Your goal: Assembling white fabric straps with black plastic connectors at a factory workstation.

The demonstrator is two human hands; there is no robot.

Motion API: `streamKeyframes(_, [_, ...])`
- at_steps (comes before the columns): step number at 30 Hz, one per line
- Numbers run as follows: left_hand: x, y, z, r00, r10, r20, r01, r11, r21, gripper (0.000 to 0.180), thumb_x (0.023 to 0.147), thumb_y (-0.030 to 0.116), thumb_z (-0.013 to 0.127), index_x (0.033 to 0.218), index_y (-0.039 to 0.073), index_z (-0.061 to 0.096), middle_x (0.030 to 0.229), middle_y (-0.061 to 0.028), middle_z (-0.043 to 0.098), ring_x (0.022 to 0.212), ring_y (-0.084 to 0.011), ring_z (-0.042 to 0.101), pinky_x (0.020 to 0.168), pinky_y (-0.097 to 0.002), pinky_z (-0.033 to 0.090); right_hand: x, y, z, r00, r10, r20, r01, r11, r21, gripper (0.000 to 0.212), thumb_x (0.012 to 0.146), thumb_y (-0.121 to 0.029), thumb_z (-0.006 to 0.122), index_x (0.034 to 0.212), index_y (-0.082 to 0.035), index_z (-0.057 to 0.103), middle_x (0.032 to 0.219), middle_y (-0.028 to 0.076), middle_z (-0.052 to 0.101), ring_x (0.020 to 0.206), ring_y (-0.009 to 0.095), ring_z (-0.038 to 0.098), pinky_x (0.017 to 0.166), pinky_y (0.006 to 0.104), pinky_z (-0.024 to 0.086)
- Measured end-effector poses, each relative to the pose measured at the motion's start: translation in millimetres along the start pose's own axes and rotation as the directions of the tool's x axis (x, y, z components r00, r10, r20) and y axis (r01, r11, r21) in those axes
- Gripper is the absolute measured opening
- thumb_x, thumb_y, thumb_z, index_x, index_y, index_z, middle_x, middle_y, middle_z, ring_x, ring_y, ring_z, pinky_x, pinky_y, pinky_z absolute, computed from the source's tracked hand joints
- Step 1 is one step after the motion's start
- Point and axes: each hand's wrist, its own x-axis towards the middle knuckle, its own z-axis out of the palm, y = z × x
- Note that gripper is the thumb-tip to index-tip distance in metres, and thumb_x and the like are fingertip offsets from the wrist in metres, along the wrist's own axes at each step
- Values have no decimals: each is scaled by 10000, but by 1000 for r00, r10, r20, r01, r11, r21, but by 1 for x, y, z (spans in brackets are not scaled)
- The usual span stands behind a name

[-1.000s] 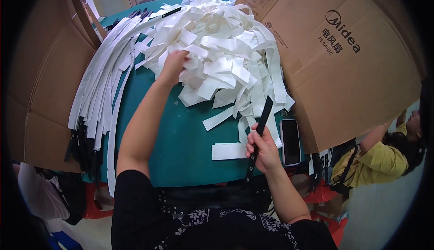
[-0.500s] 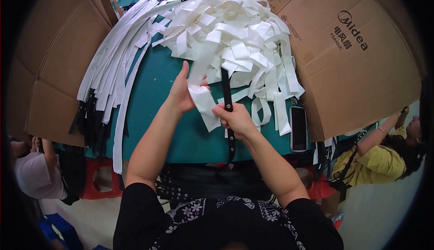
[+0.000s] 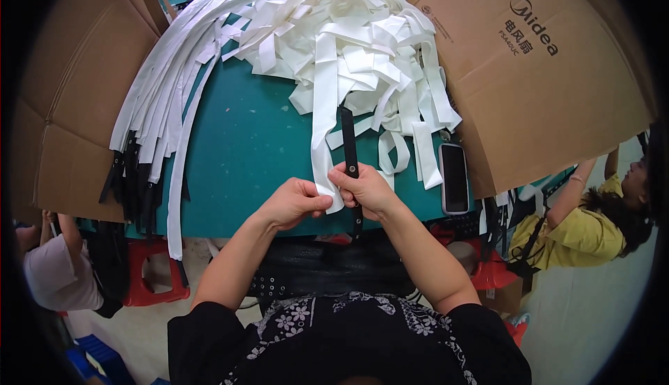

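Note:
A long white fabric strip (image 3: pixel 323 106) runs down from the big pile of white strips (image 3: pixel 355 57) to my hands near the table's front edge. My left hand (image 3: pixel 296 200) pinches the strip close to its lower end. Just to the right, my right hand (image 3: pixel 362 188) grips a black strap with metal snaps (image 3: pixel 350 137), its fingertips against the white strip's edge. The strap stands roughly upright, reaching above and below the right hand. Fingers hide part of the strap and of the strip's end.
Finished-looking white strips with black ends (image 3: pixel 157 99) hang along the green table (image 3: pixel 244 141) at left. A phone (image 3: pixel 454 179) lies at right. Cardboard sheets (image 3: pixel 529 99) wall both sides. Two other people sit nearby, one in a yellow shirt (image 3: pixel 575 232). Red stools (image 3: pixel 157 273) stand below.
My left hand has come down and right, from an open palm under the strip to a pinch near its end. The strip now hangs straighter. My right hand still holds the strap.

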Motion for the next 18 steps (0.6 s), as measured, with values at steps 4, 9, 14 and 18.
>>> streamKeyframes(4, [11, -2, 7, 988, 111, -110, -119, 991, -64, 143, 789, 111, 638, 801, -29, 616, 703, -48, 586, 549, -72, 469, 519, -196, 396, -23, 1, -9, 984, -70, -166, 75, 997, 24, 321, 931, -349, 370, 1086, -70, 407, 677, 21, 470, 446, 67, 396, 365, 193, 316])
streamKeyframes(9, [24, -2, 4, 965, 125, -229, -179, 956, -233, 215, 805, 165, 635, 673, 31, 531, 614, -23, 515, 488, -64, 425, 453, -188, 338, -74, 15, -15, 987, -103, -120, 81, 981, -175, 276, 939, -282, 351, 996, -28, 444, 681, 58, 512, 443, 87, 453, 379, 196, 357])
streamKeyframes(14, [36, -8, 9, 954, 81, -289, -181, 923, -340, 239, 817, 217, 622, 668, 66, 512, 586, -3, 491, 471, -43, 399, 427, -173, 307, -96, 38, 4, 930, -316, -186, 174, 827, -535, 265, 900, -202, 451, 769, -2, 565, 551, -5, 489, 495, 48, 431, 470, 212, 348])
streamKeyframes(18, [37, -15, 12, 956, 58, -286, -181, 887, -425, 246, 798, 229, 648, 673, 60, 520, 576, 2, 485, 475, -43, 398, 429, -178, 309, -98, 35, 10, 933, -315, -175, 152, 784, -602, 273, 892, -208, 468, 761, -2, 591, 522, -31, 439, 503, 33, 373, 464, 225, 311])
